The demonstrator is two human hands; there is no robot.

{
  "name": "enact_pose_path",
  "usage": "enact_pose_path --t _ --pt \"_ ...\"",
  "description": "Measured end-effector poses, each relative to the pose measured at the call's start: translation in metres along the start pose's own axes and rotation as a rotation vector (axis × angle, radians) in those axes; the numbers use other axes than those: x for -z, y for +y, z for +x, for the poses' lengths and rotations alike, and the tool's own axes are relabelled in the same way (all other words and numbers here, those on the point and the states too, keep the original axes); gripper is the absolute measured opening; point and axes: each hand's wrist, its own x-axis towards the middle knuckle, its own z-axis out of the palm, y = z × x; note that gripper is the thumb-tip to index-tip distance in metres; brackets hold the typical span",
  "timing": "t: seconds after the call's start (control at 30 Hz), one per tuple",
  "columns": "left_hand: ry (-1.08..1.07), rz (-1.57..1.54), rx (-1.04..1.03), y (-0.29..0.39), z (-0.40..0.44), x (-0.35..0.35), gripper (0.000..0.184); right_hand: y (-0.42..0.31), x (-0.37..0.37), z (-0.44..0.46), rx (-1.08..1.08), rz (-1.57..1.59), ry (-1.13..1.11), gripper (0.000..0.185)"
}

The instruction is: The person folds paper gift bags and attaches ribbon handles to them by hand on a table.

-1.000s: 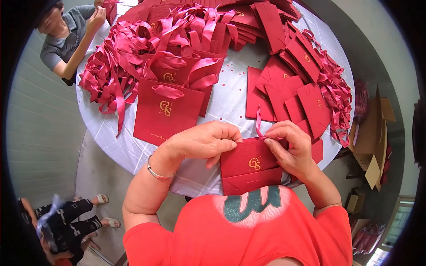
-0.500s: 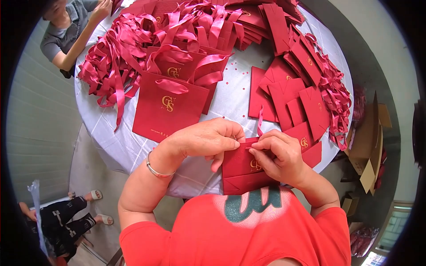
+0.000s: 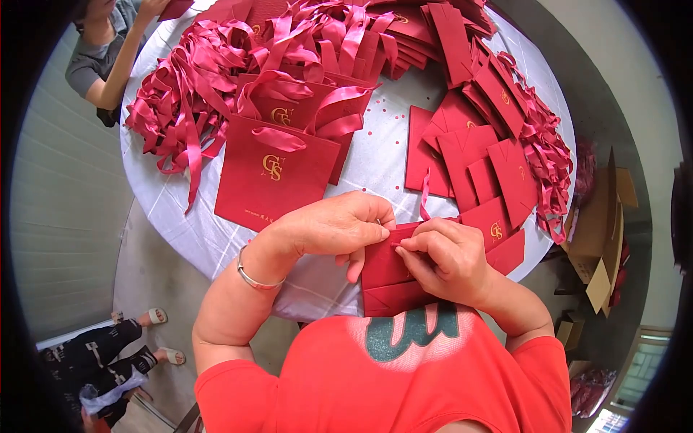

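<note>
A red paper gift bag (image 3: 390,268) lies folded flat in front of me at the table's near edge. My left hand (image 3: 345,225) pinches its upper left edge between thumb and fingers. My right hand (image 3: 449,258) is closed over the front of the bag, thumb and index finger pinching a small pink ribbon end near the top edge; it covers the gold lettering. A pink ribbon strand (image 3: 425,193) sticks up behind the bag. Left of my hands stands an opened red bag (image 3: 271,169) with gold letters and a ribbon handle.
The round table has a white cloth (image 3: 382,162) dotted with small red discs. Flat red bags (image 3: 462,159) are piled at right, beside bunched ribbons (image 3: 545,162). More ribboned bags (image 3: 310,43) crowd the far side. Another person (image 3: 108,58) works at far left. Cardboard boxes (image 3: 595,231) stand at right.
My right hand has shifted slightly left, now covering the gold lettering on the bag. My left hand keeps its place. The co-worker at far left has moved a red piece into view.
</note>
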Motion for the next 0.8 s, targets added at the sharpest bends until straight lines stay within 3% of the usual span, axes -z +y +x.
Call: enact_pose_path --t 0.47,0.53,0.63,0.73,0.8 --pt "0.076 0.099 0.016 0.006 -0.003 -0.007 0.013 -0.018 -0.006 0.004 -0.027 -0.178 -0.054 0.018" --pt "0.053 0.096 -0.056 0.000 -0.001 -0.007 0.012 -0.020 -0.009 0.007 -0.071 -0.289 -0.102 0.017" --pt "0.073 0.073 -0.031 0.001 -0.005 -0.009 0.015 -0.021 -0.006 0.014 -0.165 -0.139 -0.125 0.014" --pt "0.045 0.086 -0.076 0.001 -0.005 -0.009 0.014 -0.016 0.006 0.023 -0.446 0.182 -0.170 0.018" --pt "0.050 0.136 -0.065 0.004 -0.004 -0.011 0.015 -0.015 0.003 0.021 -0.406 0.138 -0.154 0.018"
